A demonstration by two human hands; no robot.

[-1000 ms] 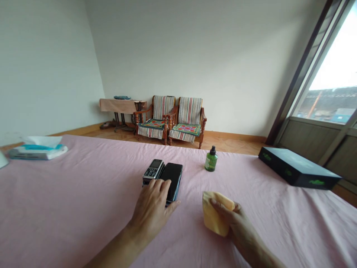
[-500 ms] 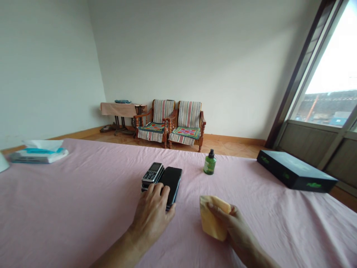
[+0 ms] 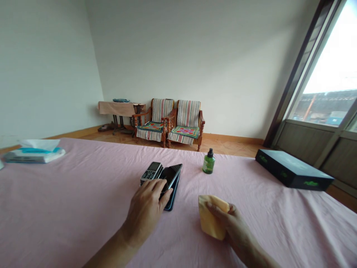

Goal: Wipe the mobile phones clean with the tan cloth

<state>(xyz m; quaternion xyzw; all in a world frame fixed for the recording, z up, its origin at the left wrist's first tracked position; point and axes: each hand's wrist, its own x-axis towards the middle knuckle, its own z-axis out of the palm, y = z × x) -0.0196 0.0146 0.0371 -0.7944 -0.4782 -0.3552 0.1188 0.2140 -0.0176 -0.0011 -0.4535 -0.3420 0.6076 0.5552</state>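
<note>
So the left hand (image 3: 147, 208) is pinching the top smartphone (image 3: 172, 175) and tilting it off the stack mid-table, while the right hand (image 3: 231, 227) is clutching the yellow cloth (image 3: 209, 219). Looks like it needs a firmer grip before the lift.

Bare pink tablecloth (image 3: 83, 201) fills the left and lower frame, open for passage. At centre, a keypad phone (image 3: 151, 172) and green bottle (image 3: 208, 163) stand close; black box (image 3: 292, 173) blocks the right, tissue pack (image 3: 33, 153) the far left.
</note>
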